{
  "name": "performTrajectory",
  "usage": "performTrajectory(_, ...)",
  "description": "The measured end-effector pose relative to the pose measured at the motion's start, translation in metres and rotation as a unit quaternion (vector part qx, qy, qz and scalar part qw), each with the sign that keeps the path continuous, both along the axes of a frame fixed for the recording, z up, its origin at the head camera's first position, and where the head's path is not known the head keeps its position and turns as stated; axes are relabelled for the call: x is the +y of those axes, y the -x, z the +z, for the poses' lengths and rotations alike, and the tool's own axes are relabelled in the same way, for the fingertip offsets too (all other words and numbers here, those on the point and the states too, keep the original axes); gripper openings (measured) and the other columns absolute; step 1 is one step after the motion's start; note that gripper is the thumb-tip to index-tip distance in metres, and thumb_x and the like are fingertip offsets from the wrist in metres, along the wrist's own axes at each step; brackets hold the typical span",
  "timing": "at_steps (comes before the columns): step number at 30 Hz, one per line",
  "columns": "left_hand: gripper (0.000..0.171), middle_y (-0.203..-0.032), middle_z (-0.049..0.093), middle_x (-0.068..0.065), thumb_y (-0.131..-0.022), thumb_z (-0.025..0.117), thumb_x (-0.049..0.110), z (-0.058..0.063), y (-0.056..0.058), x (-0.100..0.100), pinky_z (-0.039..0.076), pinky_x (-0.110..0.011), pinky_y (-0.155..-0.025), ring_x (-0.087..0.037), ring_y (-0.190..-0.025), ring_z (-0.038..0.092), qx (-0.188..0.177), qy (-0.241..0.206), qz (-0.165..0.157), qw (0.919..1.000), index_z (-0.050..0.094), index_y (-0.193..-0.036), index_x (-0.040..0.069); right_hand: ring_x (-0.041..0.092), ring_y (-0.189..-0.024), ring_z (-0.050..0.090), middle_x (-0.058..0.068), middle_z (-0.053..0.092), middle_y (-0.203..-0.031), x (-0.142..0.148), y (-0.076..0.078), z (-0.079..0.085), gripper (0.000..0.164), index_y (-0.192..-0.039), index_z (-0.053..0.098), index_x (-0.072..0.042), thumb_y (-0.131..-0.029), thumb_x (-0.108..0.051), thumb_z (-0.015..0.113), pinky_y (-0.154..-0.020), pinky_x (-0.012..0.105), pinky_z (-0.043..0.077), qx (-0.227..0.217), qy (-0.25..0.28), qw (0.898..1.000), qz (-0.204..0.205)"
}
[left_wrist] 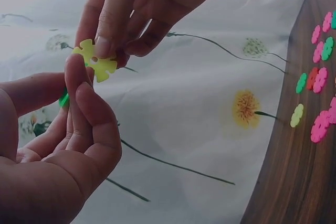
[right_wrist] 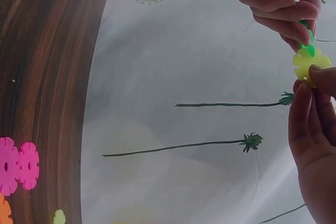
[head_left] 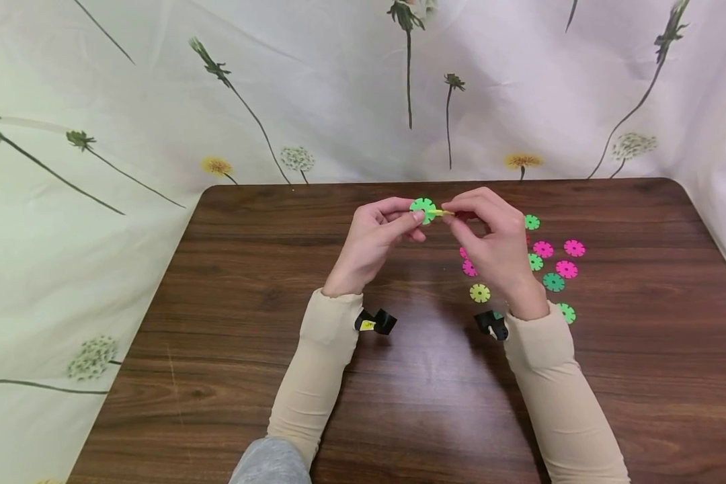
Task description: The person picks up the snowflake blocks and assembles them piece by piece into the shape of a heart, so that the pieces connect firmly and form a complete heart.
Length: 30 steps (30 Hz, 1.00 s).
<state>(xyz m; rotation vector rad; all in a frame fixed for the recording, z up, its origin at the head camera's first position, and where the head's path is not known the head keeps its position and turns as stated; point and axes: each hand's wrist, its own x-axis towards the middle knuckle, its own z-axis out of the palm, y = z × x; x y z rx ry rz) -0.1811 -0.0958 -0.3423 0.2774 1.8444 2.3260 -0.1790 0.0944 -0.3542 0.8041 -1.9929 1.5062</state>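
Both hands are raised above the far side of the table. My left hand (head_left: 369, 238) pinches a green notched disc (head_left: 422, 210) between thumb and fingers, its flat face toward the head camera. From the other side my right hand (head_left: 490, 225) pinches a yellow notched disc (left_wrist: 97, 61) by its edge. The two discs meet at their rims, roughly at right angles to each other. In the right wrist view the green one seems to sit in a notch of the yellow disc (right_wrist: 310, 64); the fingers partly cover both.
Several loose discs lie on the wooden table (head_left: 248, 376) beneath and right of the right hand, among them a yellow disc (head_left: 480, 293), a pink disc (head_left: 567, 269) and a dark green disc (head_left: 553, 282). A flower-printed cloth (head_left: 339, 87) hangs behind the table.
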Motion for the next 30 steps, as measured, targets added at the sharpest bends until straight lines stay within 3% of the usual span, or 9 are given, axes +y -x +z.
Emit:
performTrajectory(12,0.035,-0.085,0.071,-0.003,-0.089,0.062,-0.003,0.0009,-0.0017,0.0001,0.058,-0.030,-0.073,-0.020,-0.065,0.067,0.005,0.004,-0.027,0.9996,0.058,-0.124,-0.004,0.018,-0.082,0.064,0.017,0.067,-0.091,0.0019,0.0026,-0.0012,0.019,-0.097,0.070,0.004,-0.079,0.010,0.072,-0.077,0.019,0.056,-0.006,0.036,0.999,0.018)
performTrajectory(16,0.035,-0.086,0.071,-0.003,-0.090,0.062,-0.002,0.0010,-0.0013,0.0004,0.058,-0.030,-0.073,-0.019,-0.065,0.066,0.007,0.005,-0.028,0.9996,0.059,-0.124,-0.004,0.022,-0.081,0.064,0.013,0.068,-0.092,0.0022,0.0027,-0.0016,0.019,-0.097,0.070,0.004,-0.078,0.010,0.072,-0.078,0.019,0.056,-0.008,0.036,0.999,0.019)
performTrajectory(23,0.033,-0.087,0.071,0.000,-0.091,0.061,0.000,-0.0006,0.0007,0.0006,0.057,-0.028,-0.071,-0.017,-0.064,0.066,0.005,0.012,-0.026,0.9996,0.059,-0.124,-0.003,0.014,-0.082,0.064,0.012,0.068,-0.091,0.0024,0.0027,-0.0016,0.020,-0.097,0.070,0.003,-0.078,0.010,0.073,-0.078,0.019,0.056,-0.008,0.039,0.999,0.020)
performTrajectory(30,0.030,-0.091,0.070,-0.001,-0.092,0.060,0.001,-0.0006,0.0006,0.0018,0.057,-0.032,-0.074,-0.016,-0.065,0.065,-0.007,0.015,-0.017,0.9997,0.060,-0.121,-0.006,0.018,-0.082,0.065,0.013,0.068,-0.092,0.0025,0.0031,-0.0017,0.020,-0.097,0.070,0.004,-0.078,0.010,0.073,-0.079,0.020,0.056,-0.006,0.040,0.999,0.020)
